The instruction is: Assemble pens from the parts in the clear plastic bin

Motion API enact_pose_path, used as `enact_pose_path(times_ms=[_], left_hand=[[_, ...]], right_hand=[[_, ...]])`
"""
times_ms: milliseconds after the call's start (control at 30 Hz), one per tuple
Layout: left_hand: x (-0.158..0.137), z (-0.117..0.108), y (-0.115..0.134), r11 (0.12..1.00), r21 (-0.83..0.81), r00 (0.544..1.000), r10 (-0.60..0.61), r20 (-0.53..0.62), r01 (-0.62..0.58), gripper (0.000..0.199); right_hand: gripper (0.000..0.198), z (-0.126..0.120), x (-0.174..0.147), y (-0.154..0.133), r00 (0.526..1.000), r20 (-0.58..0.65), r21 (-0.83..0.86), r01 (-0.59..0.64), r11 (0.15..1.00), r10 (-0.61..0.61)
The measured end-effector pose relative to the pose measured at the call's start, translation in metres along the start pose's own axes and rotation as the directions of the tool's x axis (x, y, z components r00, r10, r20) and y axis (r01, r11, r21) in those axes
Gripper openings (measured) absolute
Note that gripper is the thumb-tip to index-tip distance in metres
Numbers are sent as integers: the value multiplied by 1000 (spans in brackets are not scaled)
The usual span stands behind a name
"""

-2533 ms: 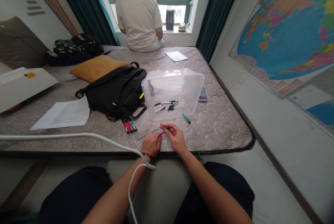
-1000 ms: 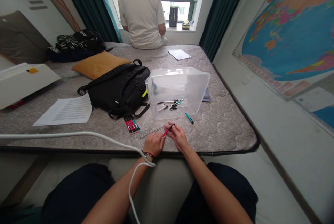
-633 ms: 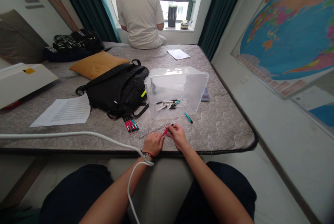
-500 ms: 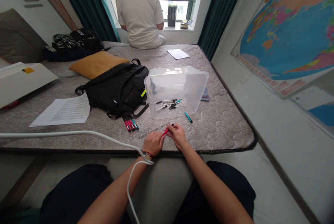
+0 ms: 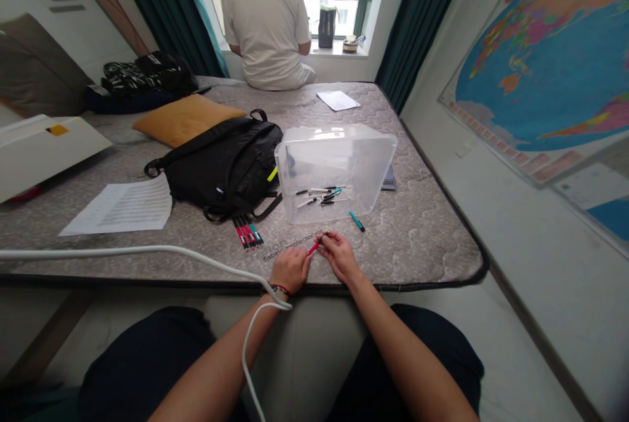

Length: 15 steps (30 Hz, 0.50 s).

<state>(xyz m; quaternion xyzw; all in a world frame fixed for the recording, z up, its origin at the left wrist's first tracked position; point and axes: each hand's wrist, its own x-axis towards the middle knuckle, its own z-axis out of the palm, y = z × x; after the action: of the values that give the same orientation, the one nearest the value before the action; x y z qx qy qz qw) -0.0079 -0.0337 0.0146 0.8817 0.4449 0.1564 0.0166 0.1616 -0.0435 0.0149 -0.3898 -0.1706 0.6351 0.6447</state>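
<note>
Near the mattress's front edge, my left hand is closed around the lower end of a red pen with a black end. My right hand pinches the pen's black upper end with its fingertips. Just beyond my hands lies a teal pen with a black end. A clear plastic box rests on its side, its opening towards me, with several pens scattered inside. Left of my hands, several red and teal pens lie side by side, partly beneath a backpack strap.
A black backpack lies left of the box, with a printed sheet beside it. Across the left front runs a white cable, passing over my left wrist. Someone in a pale shirt sits at the mattress's far edge, facing the window.
My right fingers have shifted slightly on the pen's black end and look a little more spread. The whole view has moved slightly; the other things stay put.
</note>
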Motion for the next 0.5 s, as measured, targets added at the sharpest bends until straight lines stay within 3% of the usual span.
enact_pose_path(times_ms=[100, 267, 433, 500], left_hand=[[0, -1, 0, 1000, 4, 1000, -3, 5, 3, 34], [1, -3, 1, 1000, -20, 1000, -14, 9, 14, 34], [1, -4, 2, 999, -34, 1000, -16, 8, 16, 32], [0, -4, 2, 999, -27, 1000, -19, 11, 20, 33]], right_hand=[[31, 3, 0, 1, 998, -45, -10, 38, 999, -39], [39, 4, -3, -4, 997, 75, -25, 1, 1000, 1], [30, 2, 0, 2, 997, -59, -74, 36, 997, -40], [30, 2, 1, 3, 998, -45, -56, 41, 998, -44]])
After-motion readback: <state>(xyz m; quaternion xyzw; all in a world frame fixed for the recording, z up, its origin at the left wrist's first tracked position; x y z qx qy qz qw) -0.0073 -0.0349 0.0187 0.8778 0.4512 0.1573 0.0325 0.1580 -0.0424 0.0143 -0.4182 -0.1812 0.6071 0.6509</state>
